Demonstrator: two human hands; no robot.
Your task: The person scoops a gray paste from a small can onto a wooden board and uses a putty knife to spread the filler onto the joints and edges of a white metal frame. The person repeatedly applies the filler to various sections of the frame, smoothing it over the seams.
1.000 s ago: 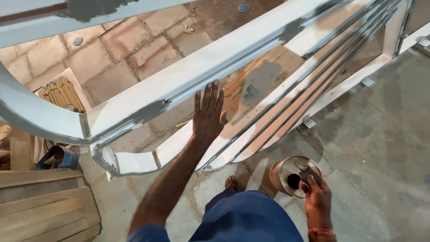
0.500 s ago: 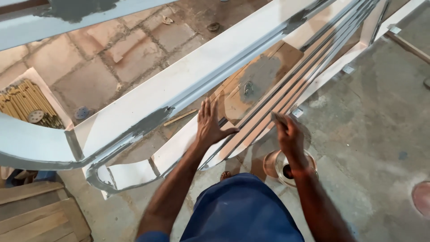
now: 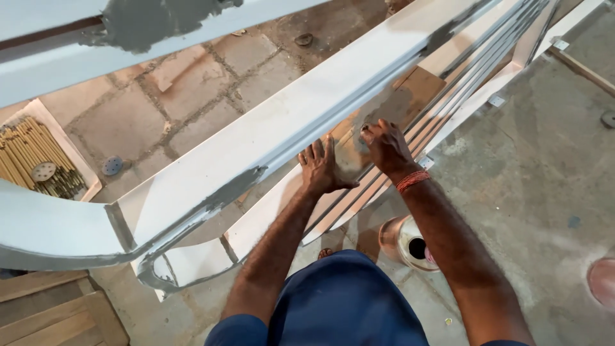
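Observation:
My left hand (image 3: pixel 322 170) lies flat with fingers spread on a brown panel (image 3: pixel 423 83) set inside a white-painted metal frame (image 3: pixel 269 138). My right hand (image 3: pixel 384 146), with a red thread at the wrist, presses its bent fingers on the same panel just right of the left hand, at the edge of a grey smeared patch (image 3: pixel 392 106). Whether it holds something small under the fingers is hidden. An open round metal tin (image 3: pixel 402 242) stands on the floor below my right forearm.
The frame's thin white bars (image 3: pixel 487 54) run diagonally to the upper right. A box of thin yellow rods (image 3: pixel 29 160) and a round grey disc (image 3: pixel 112 165) lie on the stone floor at left. Wooden boards (image 3: pixel 51 314) sit at bottom left.
My right hand has risen from the tin on the floor up to the panel beside my left hand. The left hand has stayed flat on the panel.

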